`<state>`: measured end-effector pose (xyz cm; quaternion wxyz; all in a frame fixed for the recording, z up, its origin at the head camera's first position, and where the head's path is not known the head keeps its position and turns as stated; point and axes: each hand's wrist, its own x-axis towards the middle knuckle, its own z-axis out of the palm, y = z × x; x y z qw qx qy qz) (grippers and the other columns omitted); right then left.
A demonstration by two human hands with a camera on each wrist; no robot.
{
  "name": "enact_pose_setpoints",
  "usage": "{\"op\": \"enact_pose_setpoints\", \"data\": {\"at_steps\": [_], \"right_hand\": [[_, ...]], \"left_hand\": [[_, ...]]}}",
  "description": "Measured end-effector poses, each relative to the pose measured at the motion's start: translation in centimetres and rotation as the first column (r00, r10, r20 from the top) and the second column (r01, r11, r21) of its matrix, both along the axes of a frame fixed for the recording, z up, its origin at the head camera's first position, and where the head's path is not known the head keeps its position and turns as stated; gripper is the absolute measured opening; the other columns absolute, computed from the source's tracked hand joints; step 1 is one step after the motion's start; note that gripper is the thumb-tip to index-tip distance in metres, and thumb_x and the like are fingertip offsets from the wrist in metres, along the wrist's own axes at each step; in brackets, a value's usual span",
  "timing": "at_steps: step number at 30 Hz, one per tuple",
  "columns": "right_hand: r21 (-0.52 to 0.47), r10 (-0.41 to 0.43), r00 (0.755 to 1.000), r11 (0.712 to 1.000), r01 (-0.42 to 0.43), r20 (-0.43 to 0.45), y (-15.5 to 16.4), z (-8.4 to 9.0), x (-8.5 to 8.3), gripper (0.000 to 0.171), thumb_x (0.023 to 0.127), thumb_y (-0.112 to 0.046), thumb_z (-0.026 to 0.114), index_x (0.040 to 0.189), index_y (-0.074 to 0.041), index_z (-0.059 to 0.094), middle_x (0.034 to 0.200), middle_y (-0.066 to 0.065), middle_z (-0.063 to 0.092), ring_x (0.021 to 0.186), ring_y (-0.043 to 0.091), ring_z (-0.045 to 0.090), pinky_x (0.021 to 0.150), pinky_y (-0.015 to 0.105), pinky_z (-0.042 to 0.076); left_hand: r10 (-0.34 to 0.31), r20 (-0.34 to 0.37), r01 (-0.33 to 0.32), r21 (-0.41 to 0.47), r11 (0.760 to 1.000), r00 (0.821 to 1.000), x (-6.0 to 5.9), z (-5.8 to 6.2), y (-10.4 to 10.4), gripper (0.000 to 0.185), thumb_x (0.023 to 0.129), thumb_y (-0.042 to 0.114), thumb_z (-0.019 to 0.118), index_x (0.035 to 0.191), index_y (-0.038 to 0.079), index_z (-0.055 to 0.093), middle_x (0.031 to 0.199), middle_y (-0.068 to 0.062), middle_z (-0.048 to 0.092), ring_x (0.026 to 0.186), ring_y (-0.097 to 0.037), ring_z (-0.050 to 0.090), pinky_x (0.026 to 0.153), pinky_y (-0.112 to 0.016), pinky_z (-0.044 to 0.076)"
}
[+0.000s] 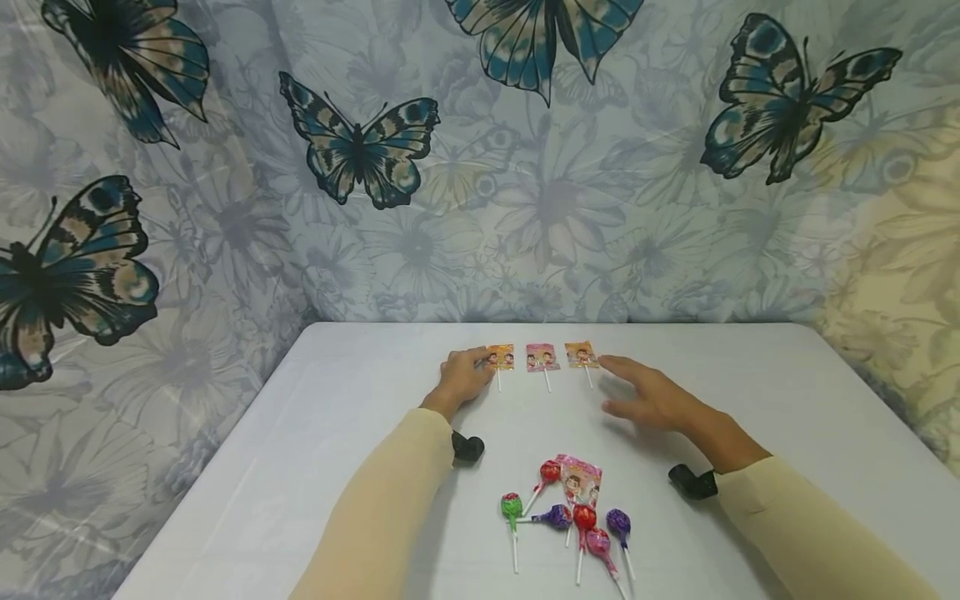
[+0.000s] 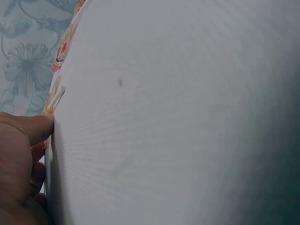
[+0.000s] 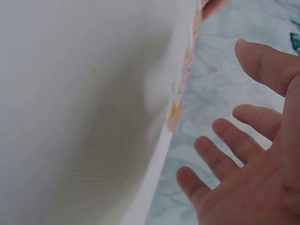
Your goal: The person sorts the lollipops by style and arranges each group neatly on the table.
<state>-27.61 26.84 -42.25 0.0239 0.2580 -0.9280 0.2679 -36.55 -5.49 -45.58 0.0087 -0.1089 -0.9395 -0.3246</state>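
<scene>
Three flat-wrapped lollipops lie in a row near the table's far edge: an orange one (image 1: 501,357) at left, a pink one (image 1: 541,357) in the middle and another orange one (image 1: 581,354) at right. White sticks point toward me. My left hand (image 1: 463,377) pinches the left edge of the left orange lollipop; in the left wrist view its thumb (image 2: 40,127) and curled fingers are at the wrapper. Beside the right orange lollipop hovers my right hand (image 1: 651,395), fingers spread and holding nothing. The right wrist view shows its palm (image 3: 253,187) with fingers apart.
Nearer to me on the white table (image 1: 360,483) lies a loose pile: a pink flat-wrapped lollipop (image 1: 581,482), a green ball lollipop (image 1: 512,505), a purple one (image 1: 618,522), a red one (image 1: 550,472) and several others. A butterfly-patterned cloth (image 1: 555,250) hangs behind the table.
</scene>
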Motion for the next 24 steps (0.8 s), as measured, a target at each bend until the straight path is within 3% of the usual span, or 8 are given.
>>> {"op": "enact_pose_setpoints", "data": {"at_steps": [13, 24], "right_hand": [[-0.039, -0.013, 1.0, 0.999, 0.012, -0.018, -0.7, 1.0, 5.0, 0.068, 0.086, -0.034, 0.074, 0.139, 0.002, 0.048, 0.137, 0.021, 0.049, 0.128, 0.045, 0.039, 0.1, 0.064, 0.032], [-0.055, 0.049, 0.998, 0.997, -0.05, -0.032, -1.9, 0.4, 7.1, 0.057, 0.084, -0.038, 0.075, 0.128, -0.005, 0.061, 0.122, 0.005, 0.057, 0.115, 0.03, 0.052, 0.092, 0.056, 0.044]], "left_hand": [[0.006, 0.004, -0.006, -0.015, 1.0, 1.0, -0.1, 0.2, 0.3, 0.041, 0.094, 0.021, 0.062, 0.134, 0.013, 0.059, 0.141, 0.001, 0.05, 0.134, -0.031, 0.035, 0.11, -0.05, 0.018], [0.011, 0.01, -0.011, -0.008, 1.0, 1.0, 0.1, -0.1, 0.1, 0.041, 0.093, 0.022, 0.063, 0.133, 0.013, 0.06, 0.141, 0.001, 0.051, 0.134, -0.031, 0.035, 0.11, -0.05, 0.019]]}}
